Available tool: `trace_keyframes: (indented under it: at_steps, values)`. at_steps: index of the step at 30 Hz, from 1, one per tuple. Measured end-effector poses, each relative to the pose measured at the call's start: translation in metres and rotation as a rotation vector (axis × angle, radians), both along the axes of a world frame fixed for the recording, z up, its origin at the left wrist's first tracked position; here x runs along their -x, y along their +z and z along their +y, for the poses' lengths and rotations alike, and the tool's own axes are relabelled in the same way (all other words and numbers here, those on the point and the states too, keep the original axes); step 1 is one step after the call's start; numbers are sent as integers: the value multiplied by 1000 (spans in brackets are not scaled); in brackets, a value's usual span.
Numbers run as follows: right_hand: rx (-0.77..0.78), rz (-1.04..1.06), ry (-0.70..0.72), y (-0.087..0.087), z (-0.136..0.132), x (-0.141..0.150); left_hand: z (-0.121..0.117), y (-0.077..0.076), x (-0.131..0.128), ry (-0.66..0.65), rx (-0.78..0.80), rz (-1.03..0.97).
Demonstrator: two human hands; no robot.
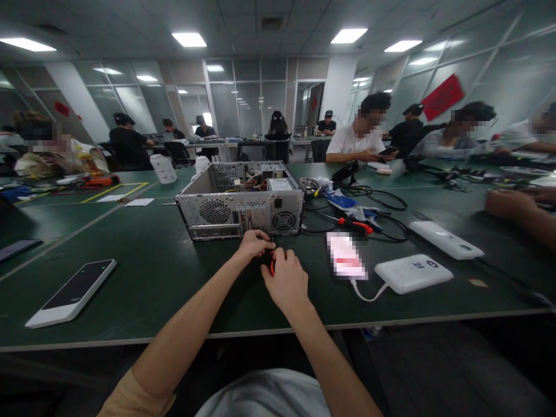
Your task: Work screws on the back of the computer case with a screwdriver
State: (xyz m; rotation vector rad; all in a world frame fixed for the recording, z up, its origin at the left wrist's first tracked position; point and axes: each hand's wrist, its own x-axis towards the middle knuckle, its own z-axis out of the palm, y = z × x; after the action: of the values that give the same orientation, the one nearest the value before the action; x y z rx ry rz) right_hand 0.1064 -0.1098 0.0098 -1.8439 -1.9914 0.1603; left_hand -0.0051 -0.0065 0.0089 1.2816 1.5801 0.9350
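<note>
A desktop computer case (241,214), its top off and wiring showing inside, lies on the green table with its rear panel towards me. Close to that panel's lower edge is my left hand (253,245), its thumb and fingers pinched together; what they hold is too small to make out. Beside it, slightly nearer to me and to the right, my right hand (287,278) is wrapped round a screwdriver (273,264). Only part of its red and black handle shows; the tip is hidden near my left fingers.
Right of the case lie another screwdriver (356,225), black cables (393,231), and blue-white gloves (347,204). Nearer are a lit phone (346,256) cabled to a white power bank (412,274) and a second one (447,240). A white device (72,292) lies left. Co-workers sit around.
</note>
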Motion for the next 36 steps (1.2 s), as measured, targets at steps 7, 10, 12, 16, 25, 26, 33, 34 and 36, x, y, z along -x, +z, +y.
trace_keyframes:
  at_steps: [7,10,12,16,25,26,33,34,36]
  values:
    - [69,64,-9,3,1,-2,1,0,-1,-3,-14,-3]
    - [93,65,-8,5,1,-3,1,-1,-1,-6,-12,-5]
    - [84,45,-9,5,0,-4,2,-1,0,0,-17,-14]
    - [26,-6,14,0,-3,-6,2,-3,1,7,-47,-41]
    - [128,4,11,8,-4,-6,-2,0,-1,-27,14,-78]
    - [132,10,11,9,-4,-6,-3,1,-1,-52,54,-102]
    - [155,20,-22,6,2,-5,-6,6,-2,-91,125,-143]
    - [144,24,-25,5,2,-4,-5,5,-2,-71,106,-128]
    - [86,37,-22,2,0,-4,-4,4,-2,-50,70,-96]
